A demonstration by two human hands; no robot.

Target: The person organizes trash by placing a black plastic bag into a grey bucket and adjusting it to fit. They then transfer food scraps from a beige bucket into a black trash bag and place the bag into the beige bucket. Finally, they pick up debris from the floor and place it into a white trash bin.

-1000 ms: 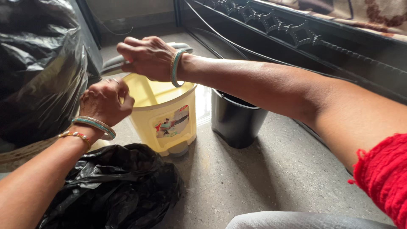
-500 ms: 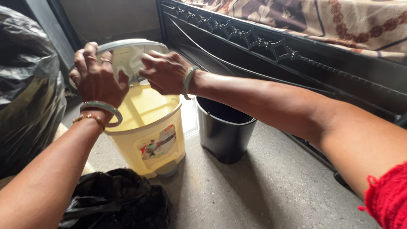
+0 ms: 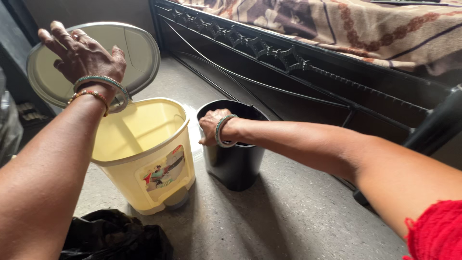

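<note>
The person's left hand (image 3: 79,55) is spreading flat, fingers open, against the pale yellow lid (image 3: 139,50), propping it tilted back so the mouth of the yellow pedal bin (image 3: 144,159) is standing open; the bin looks empty inside. Below it, a crumpled black plastic bag (image 3: 115,238) is lying on the floor. Just beside the bin, the right hand (image 3: 214,126) is curling closed over the near rim of the black inner bucket (image 3: 236,163), apparently steadying it upright. Both containers are resting on the speckled grey concrete floor (image 3: 288,216). Behind them, a black metal bed frame (image 3: 298,72) is carrying a patterned brown blanket (image 3: 365,29).
</note>
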